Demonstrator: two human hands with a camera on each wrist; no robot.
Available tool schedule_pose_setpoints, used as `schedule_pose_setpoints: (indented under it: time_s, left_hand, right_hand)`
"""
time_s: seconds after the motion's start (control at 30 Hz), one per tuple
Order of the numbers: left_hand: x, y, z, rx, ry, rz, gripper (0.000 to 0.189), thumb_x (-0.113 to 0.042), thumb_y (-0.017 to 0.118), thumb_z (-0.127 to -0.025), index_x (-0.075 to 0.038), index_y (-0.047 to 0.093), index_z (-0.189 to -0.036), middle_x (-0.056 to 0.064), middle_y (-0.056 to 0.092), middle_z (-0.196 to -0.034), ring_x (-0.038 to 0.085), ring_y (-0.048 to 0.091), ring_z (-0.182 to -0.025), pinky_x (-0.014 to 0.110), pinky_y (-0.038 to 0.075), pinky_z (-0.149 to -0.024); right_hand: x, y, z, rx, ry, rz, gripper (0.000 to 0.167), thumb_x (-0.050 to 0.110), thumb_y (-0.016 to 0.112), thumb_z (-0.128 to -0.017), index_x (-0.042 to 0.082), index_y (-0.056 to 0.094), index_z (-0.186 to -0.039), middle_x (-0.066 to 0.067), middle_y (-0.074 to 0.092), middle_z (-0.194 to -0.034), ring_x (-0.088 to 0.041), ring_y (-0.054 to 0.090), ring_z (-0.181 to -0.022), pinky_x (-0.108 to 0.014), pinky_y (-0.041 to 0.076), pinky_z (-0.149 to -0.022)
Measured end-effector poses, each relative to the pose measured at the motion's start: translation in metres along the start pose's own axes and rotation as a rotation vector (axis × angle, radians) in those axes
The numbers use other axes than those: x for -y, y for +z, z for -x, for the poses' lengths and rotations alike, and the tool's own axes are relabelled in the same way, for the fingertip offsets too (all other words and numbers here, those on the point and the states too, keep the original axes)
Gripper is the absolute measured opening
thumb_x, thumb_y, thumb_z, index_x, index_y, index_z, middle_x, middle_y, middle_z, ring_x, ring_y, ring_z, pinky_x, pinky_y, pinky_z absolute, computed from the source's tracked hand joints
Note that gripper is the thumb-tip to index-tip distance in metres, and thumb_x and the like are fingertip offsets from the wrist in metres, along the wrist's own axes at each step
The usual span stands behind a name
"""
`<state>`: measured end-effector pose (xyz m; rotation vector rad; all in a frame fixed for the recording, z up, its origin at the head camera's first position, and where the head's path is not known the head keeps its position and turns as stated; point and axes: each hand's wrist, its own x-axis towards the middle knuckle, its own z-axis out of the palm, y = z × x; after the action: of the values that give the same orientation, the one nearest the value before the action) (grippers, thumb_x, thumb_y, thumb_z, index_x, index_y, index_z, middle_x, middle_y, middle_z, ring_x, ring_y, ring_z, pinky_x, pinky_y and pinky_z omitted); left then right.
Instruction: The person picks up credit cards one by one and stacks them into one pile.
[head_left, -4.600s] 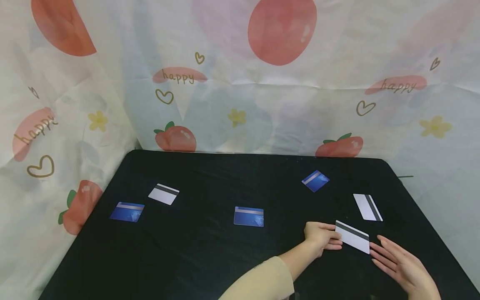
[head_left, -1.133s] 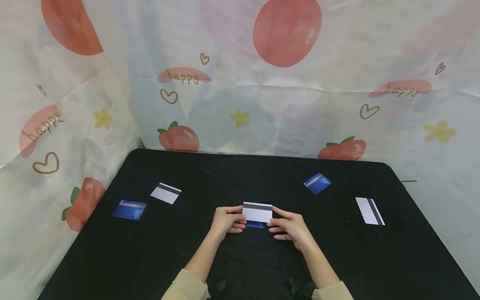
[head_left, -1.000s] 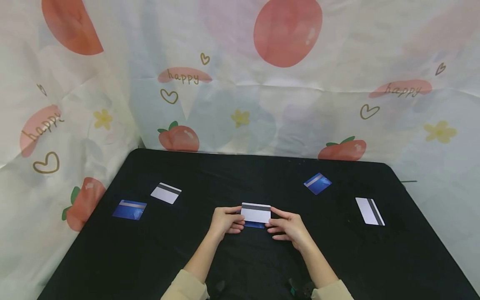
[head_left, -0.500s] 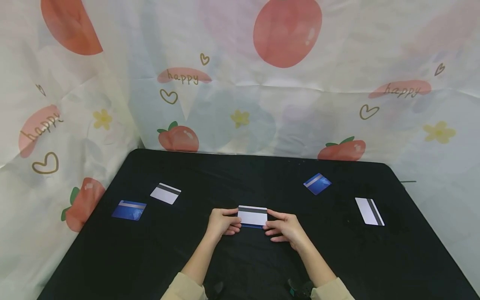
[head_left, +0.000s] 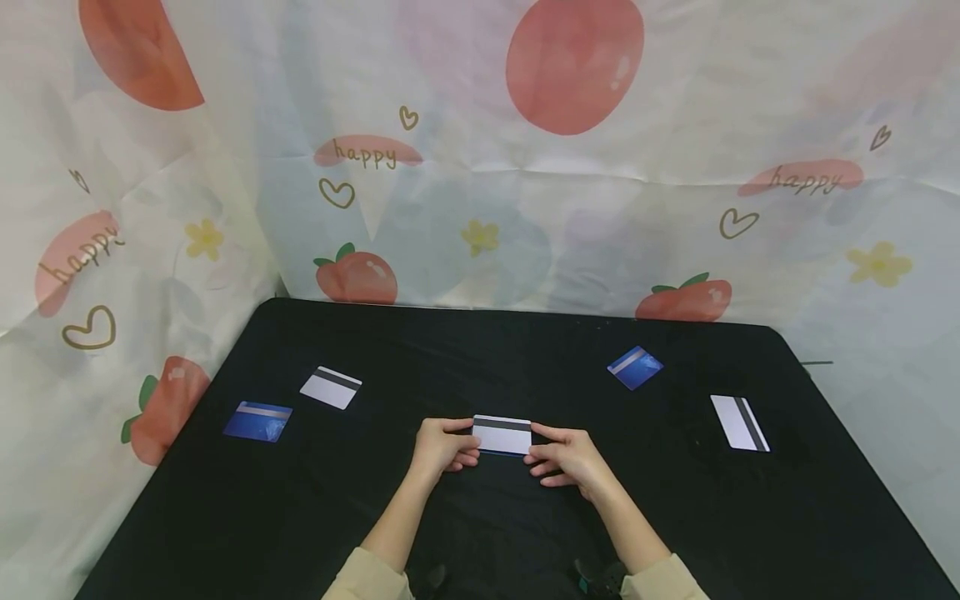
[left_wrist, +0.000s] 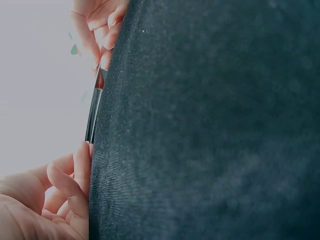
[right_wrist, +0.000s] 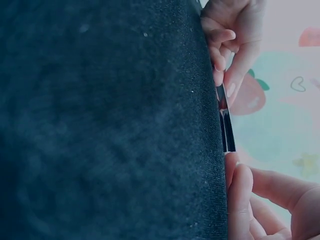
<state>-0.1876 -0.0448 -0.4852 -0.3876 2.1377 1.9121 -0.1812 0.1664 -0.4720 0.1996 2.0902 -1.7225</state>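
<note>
A white card with a dark magnetic stripe (head_left: 502,437) lies level over a blue card (head_left: 502,453) at the middle of the black table. Only a thin near edge of the blue one shows. My left hand (head_left: 441,447) pinches the white card's left end, and my right hand (head_left: 572,460) pinches its right end. Edge-on in the left wrist view, the card (left_wrist: 93,115) spans from the left hand (left_wrist: 50,197) to the right hand. The right wrist view also has it low, close to the tablecloth; whether the two cards touch cannot be told.
To the left lie a blue card (head_left: 258,422) and a striped white card (head_left: 332,387). Another blue card (head_left: 635,367) is at the back right, and a white card (head_left: 740,423) sits farther right. A printed curtain (head_left: 480,183) hangs behind the black table (head_left: 375,517).
The white card, first held at the right by the left hand, has come to the middle in both hands. Over the last second it slid slightly nearer and left, covering more blue card.
</note>
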Motion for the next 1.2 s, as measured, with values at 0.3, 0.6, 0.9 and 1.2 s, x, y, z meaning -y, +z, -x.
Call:
schedule_pose_setpoints:
  time_s: [0.3, 0.6, 0.9, 1.2]
  left_hand:
    - [-0.002, -0.001, 0.002, -0.018, 0.015, -0.017, 0.037, 0.001, 0.069, -0.075, 0.001, 0.064, -0.112, 0.012, 0.066, -0.059, 0.010, 0.061, -0.043, 0.014, 0.043, -0.036]
    - [-0.002, 0.000, 0.002, -0.032, 0.027, -0.048, 0.036, 0.001, 0.071, -0.074, 0.000, 0.066, -0.110, 0.011, 0.065, -0.058, 0.012, 0.061, -0.043, 0.017, 0.046, -0.038]
    - [0.000, 0.001, 0.000, -0.056, 0.037, -0.081, 0.038, 0.002, 0.071, -0.073, -0.002, 0.065, -0.110, 0.010, 0.065, -0.057, 0.011, 0.060, -0.042, 0.018, 0.047, -0.038]
    - [-0.002, 0.002, 0.001, -0.066, 0.026, -0.074, 0.040, 0.004, 0.072, -0.072, -0.002, 0.065, -0.110, 0.010, 0.064, -0.056, 0.011, 0.059, -0.040, 0.018, 0.047, -0.037]
  right_hand:
    - [0.001, 0.001, -0.003, -0.004, 0.033, 0.034, 0.052, 0.008, 0.064, -0.084, 0.002, 0.047, -0.132, -0.011, 0.069, -0.079, -0.018, 0.066, -0.060, -0.029, 0.055, -0.052]
    - [0.007, 0.001, 0.003, 0.013, 0.024, 0.052, 0.052, 0.008, 0.063, -0.084, 0.000, 0.046, -0.132, -0.011, 0.069, -0.079, -0.017, 0.065, -0.058, -0.027, 0.055, -0.051]
    - [0.009, 0.000, 0.003, 0.035, 0.025, 0.051, 0.051, 0.008, 0.061, -0.086, 0.001, 0.044, -0.134, -0.011, 0.068, -0.075, -0.014, 0.063, -0.055, -0.024, 0.053, -0.049]
    - [0.001, -0.001, -0.003, 0.025, 0.040, 0.044, 0.051, 0.009, 0.062, -0.085, 0.003, 0.046, -0.133, -0.010, 0.068, -0.075, -0.015, 0.064, -0.056, -0.025, 0.054, -0.050]
